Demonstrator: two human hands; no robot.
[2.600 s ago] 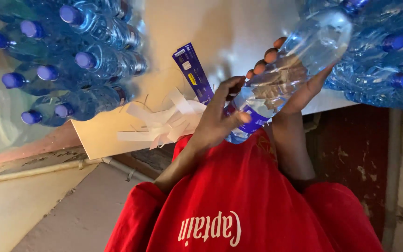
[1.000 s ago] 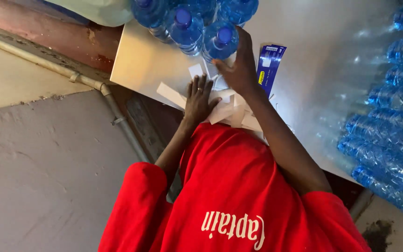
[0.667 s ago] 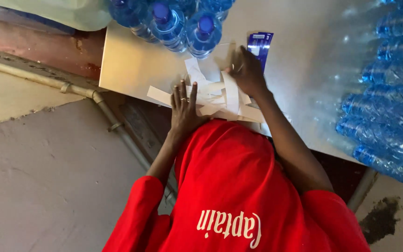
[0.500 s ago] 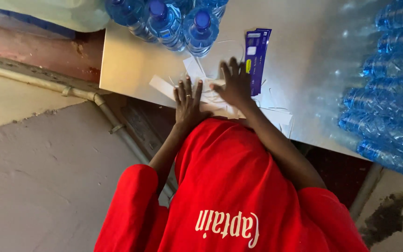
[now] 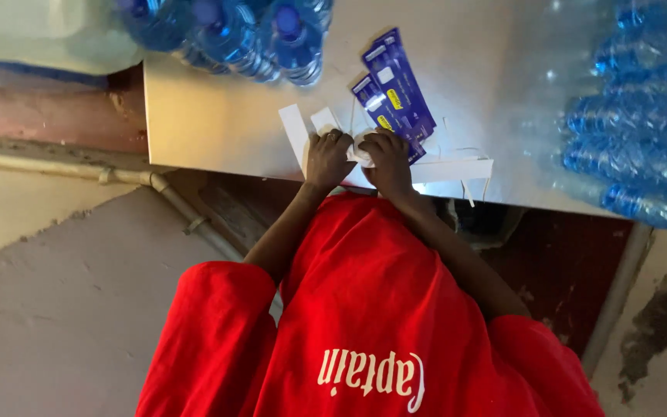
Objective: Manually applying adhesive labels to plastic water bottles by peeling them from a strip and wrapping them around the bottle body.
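— Pale tabletop point(image 5: 218, 123) up top, bare concrete floor point(image 5: 48, 309) below left, pipe point(image 5: 117, 179) along the wall. Hands where?

— Both at the near table edge, close together. Left hand point(image 5: 327, 158) curled, fingers bent down on white paper strips point(image 5: 303, 135). Right hand point(image 5: 386, 158) curled too, pinching the same crumpled white paper point(image 5: 362, 154) between the two.

— Strips loose elsewhere?

— Yes, one long strip point(image 5: 457, 170) lying flat just right of the right hand.

— Blue things?

— Blue labels point(image 5: 395, 93), fanned, just beyond the knuckles, touching the paper. Capped water bottles point(image 5: 233, 35) standing at far left; more bottles point(image 5: 642, 116) stacked on their sides at right, well apart.

— Sleeves?

— Red shirt point(image 5: 364, 324).
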